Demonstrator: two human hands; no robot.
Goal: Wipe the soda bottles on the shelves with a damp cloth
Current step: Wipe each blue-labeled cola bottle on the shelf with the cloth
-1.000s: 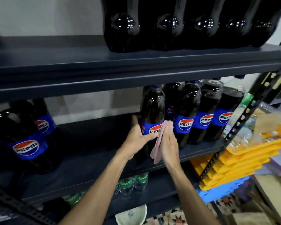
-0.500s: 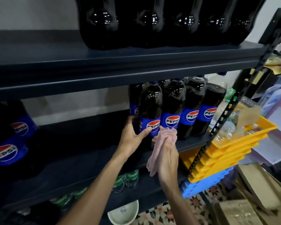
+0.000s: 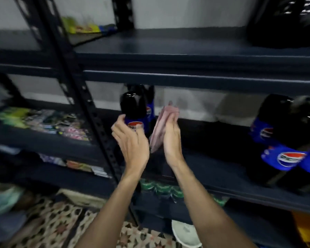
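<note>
From the head camera, blurred by motion, the left hand (image 3: 131,140) gripped a dark plastic cola bottle with a blue label (image 3: 132,108) around its label band. The bottle stood at the left end of the dark metal middle shelf (image 3: 222,169), close to the perforated black upright post (image 3: 97,126) at its 9 o'clock. The right hand (image 3: 170,138) held a folded pink fabric cloth (image 3: 160,129) against its palm with its fingers nearly straight. The thumb was hidden, so I cannot tell how the cloth was pinned. The cloth hung at the bottle's 3 o'clock, just beside it and apparently not yet touching. A second, similar bottle (image 3: 150,106) stood just behind, toward 1 o'clock. More blue-labelled cola bottles (image 3: 283,156) stood well apart toward 3 o'clock.

The step in hand looked like the start of wiping this bottle. It would go best with the left grip kept firm and low while the cloth was wrapped around the shoulder and drawn downward. Turning the bottle would then bring the hidden side within reach without knocking its neighbour.
</note>
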